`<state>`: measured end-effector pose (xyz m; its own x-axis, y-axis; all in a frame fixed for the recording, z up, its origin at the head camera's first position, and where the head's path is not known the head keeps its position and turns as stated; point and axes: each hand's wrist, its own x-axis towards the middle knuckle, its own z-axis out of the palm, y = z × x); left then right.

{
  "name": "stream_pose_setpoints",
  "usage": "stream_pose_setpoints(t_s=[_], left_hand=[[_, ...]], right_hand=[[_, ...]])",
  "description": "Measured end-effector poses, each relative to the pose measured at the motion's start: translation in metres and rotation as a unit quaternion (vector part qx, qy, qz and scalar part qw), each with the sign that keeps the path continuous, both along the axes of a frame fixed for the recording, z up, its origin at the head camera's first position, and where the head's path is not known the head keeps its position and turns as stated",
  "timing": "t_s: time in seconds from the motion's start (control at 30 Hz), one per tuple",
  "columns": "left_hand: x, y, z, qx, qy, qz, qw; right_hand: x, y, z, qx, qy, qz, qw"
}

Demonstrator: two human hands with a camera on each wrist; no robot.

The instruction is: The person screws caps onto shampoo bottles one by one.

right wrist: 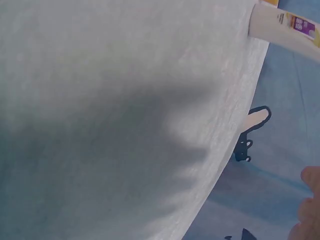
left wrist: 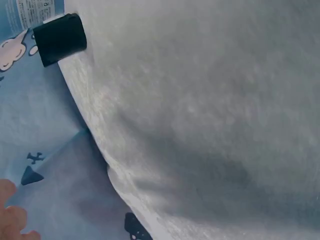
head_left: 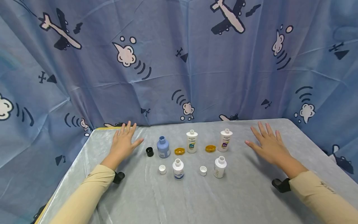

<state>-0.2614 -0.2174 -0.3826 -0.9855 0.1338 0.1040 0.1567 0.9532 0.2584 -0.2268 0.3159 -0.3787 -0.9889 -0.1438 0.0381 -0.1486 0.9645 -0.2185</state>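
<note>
My left hand (head_left: 122, 143) is held with fingers spread over the left side of the table, holding nothing; a black cap (head_left: 149, 151) is nearest to it. Fingers also spread, my empty right hand (head_left: 269, 146) is on the right, beside a white bottle with a purple label (head_left: 224, 140). Between the hands stand a blue bottle (head_left: 163, 147), a white bottle with a teal label (head_left: 191, 141) and two small white bottles (head_left: 178, 169), (head_left: 220, 167), all uncapped. Amber caps (head_left: 179, 151), (head_left: 210, 148) and white caps (head_left: 162, 169), (head_left: 203, 170) lie among them.
A grey cloth covers the table (head_left: 190, 202). Behind it and at both sides hangs a blue curtain (head_left: 167, 62) printed with planes and clouds. Black wrist mounts (head_left: 118, 177), (head_left: 281, 185) show at both sleeves.
</note>
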Motion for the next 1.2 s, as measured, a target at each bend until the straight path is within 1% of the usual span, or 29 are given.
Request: stream_pose_setpoints(t_s=[0.17,0.4,0.57,0.73,0.9,1.03,1.2], left_hand=[[0.003,0.004,0.002,0.000,0.000,-0.008,1.0000],[0.009,0.007,0.000,-0.009,0.001,-0.021,0.9997],[0.017,0.009,0.000,-0.005,0.008,-0.029,0.9995],[0.025,0.013,-0.003,0.005,0.020,-0.039,0.9990],[0.030,0.015,-0.006,0.017,0.031,-0.045,0.9984],[0.034,0.017,-0.006,0.019,0.041,-0.052,0.9976],[0.041,0.020,-0.004,0.017,0.035,-0.059,0.9975]], right_hand=[[0.001,-0.005,0.003,-0.007,0.003,0.010,0.9999],[0.003,-0.015,0.006,-0.014,0.014,0.021,0.9996],[0.010,-0.024,0.008,-0.024,0.029,0.032,0.9988],[0.018,-0.031,0.013,-0.036,0.028,0.041,0.9981],[0.024,-0.036,0.014,-0.045,0.028,0.047,0.9975],[0.028,-0.042,0.017,-0.041,0.031,0.053,0.9973],[0.034,-0.051,0.021,-0.048,0.033,0.068,0.9960]])
